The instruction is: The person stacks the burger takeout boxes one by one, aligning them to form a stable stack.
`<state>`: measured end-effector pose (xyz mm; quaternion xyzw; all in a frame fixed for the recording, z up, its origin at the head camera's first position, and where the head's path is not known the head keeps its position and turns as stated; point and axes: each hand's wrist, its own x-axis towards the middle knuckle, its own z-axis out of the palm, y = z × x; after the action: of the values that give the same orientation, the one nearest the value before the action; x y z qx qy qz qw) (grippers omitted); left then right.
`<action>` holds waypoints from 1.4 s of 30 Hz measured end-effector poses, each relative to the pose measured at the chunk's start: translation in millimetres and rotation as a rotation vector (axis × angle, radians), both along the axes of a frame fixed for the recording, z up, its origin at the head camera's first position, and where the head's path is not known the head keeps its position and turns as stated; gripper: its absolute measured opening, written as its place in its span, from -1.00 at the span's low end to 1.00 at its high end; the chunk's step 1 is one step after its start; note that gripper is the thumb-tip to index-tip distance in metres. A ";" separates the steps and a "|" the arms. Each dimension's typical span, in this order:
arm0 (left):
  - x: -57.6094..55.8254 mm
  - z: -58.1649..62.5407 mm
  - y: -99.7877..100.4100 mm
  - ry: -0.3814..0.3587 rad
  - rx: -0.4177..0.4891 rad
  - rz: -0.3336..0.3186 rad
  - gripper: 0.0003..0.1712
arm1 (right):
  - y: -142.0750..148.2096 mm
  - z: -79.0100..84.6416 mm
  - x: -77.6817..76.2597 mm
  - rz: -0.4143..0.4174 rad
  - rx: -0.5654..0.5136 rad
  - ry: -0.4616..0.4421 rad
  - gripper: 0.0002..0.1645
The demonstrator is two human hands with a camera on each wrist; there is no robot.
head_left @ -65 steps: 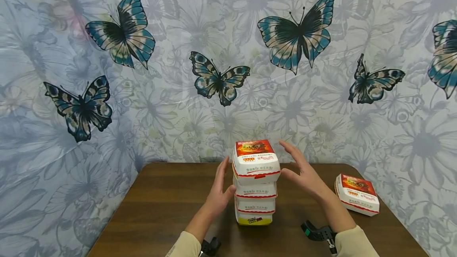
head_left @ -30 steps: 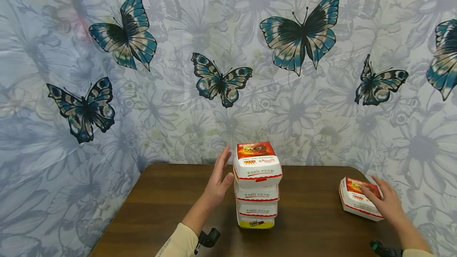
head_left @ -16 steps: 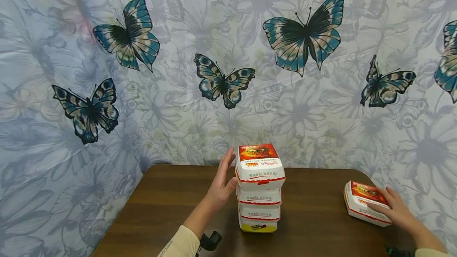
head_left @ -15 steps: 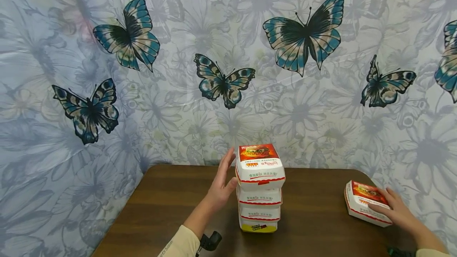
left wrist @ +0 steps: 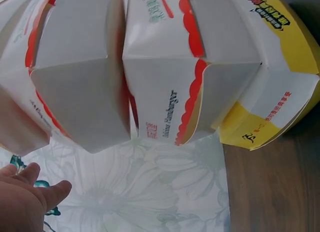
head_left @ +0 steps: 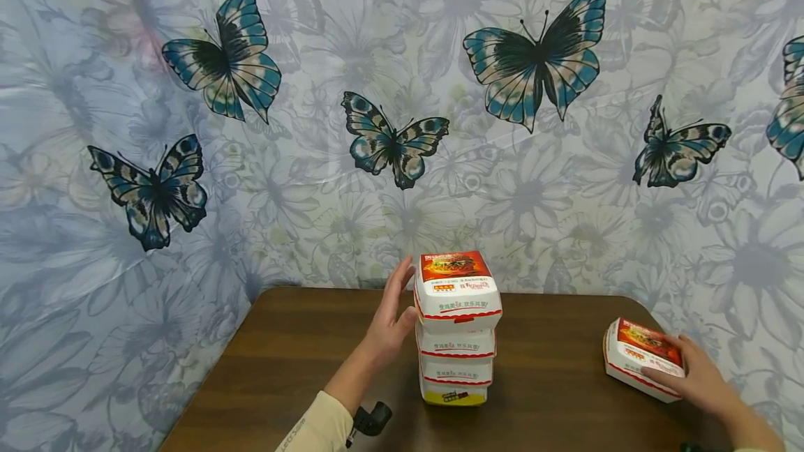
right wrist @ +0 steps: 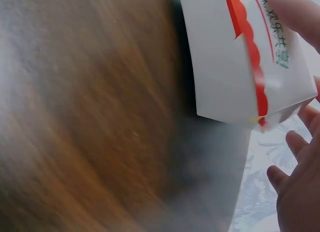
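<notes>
Several white paper hamburger boxes (head_left: 458, 298) stand stacked upright, a little unevenly, near the middle of the table; the lowest has a yellow base. My left hand (head_left: 384, 330) is at the stack's left side with fingers extended, the fingertips right by the top box. In the left wrist view the stacked boxes (left wrist: 167, 96) fill the upper part, with the left fingers (left wrist: 52, 194) below. At the right, my right hand (head_left: 700, 375) grips a single hamburger box (head_left: 641, 361) with a red burger-picture lid, thumb (right wrist: 295, 14) on its front and the other fingers on its right side.
The brown wooden table (head_left: 301, 354) has a rounded far right corner close behind the single box. A butterfly-print cloth (head_left: 301, 159) hangs behind the table. A black wrist camera mount (head_left: 372, 420) sits under the left wrist.
My right hand has gone from beside the stack to the single box at the right and taken hold of it. That box has turned slightly. The left hand stays by the stack.
</notes>
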<state>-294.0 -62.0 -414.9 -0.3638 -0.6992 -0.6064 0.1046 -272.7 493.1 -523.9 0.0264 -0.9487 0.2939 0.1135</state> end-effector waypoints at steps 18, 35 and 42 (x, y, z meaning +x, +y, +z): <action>2.0 0.9 -1.7 0.058 -0.005 0.023 -0.08 | -32.2 4.6 16.2 -0.127 -0.023 0.117 -0.04; 1.9 -0.8 -0.5 0.024 -0.025 0.039 -0.16 | -87.1 93.0 14.6 -0.013 -0.076 0.213 -0.19; 1.4 -1.8 -0.7 0.015 -0.027 0.032 -0.16 | -120.3 142.2 13.2 0.030 -0.083 0.225 -0.21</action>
<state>-292.6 -62.7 -416.7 -0.3585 -0.7122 -0.5925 0.1148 -259.5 372.8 -381.7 0.0687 -0.9165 0.3295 0.2160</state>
